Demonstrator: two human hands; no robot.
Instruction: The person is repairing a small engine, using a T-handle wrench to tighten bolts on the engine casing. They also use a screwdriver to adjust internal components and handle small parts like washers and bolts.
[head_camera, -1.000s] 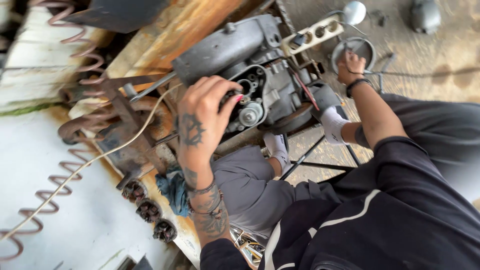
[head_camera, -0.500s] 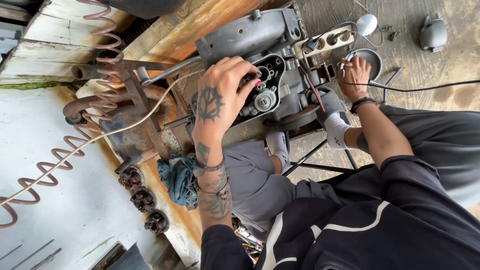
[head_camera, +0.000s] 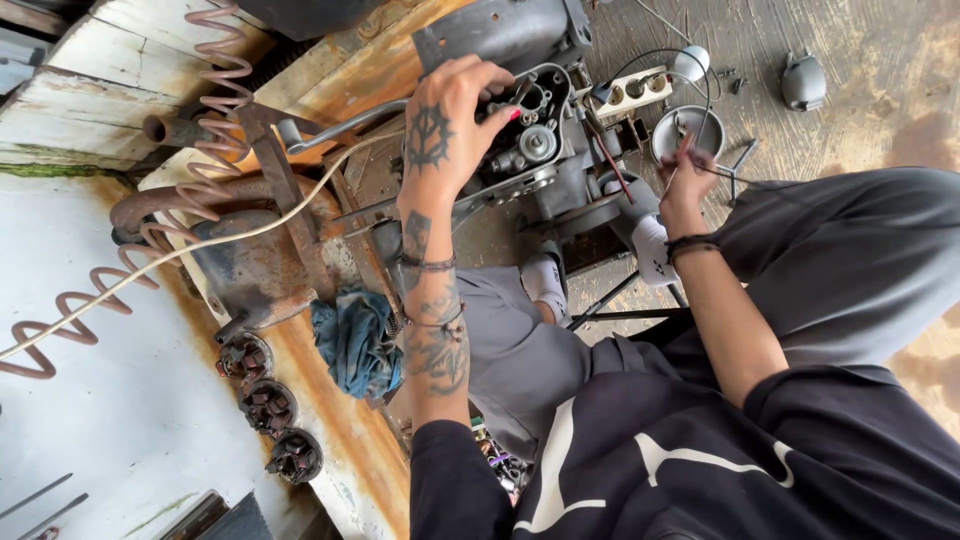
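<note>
Head view, looking down, only view. Left hand (head_camera: 445, 130) draped over grey motor (head_camera: 530, 150), fingers curled onto the open housing with gears; gripping its edge, fingertips inside the cavity. Motor sits on the rusty table (head_camera: 340, 390) edge, just above the knees. Right hand (head_camera: 685, 175) pinching thin wires (head_camera: 735, 172), fingers narrow, closed on them, just below round metal cover (head_camera: 685, 130) on wooden floor (head_camera: 860, 40). Black bracelet on right wrist, thin bands on left wrist. Terminal block (head_camera: 635, 92) beside motor, bulb (head_camera: 690, 62) close above cover. Small grey cap (head_camera: 803, 82) farther right on floor, well apart from hands. Blue rag (head_camera: 355, 340) on table near left forearm. Three dark round parts (head_camera: 270, 405) in a row on white surface, left of rag. Coiled hose (head_camera: 215, 60) running across rusty vise (head_camera: 250, 250), pale cable crossing over it toward motor. Grey trousers, dark shirt with white stripes below. White socks visible under motor.
</note>
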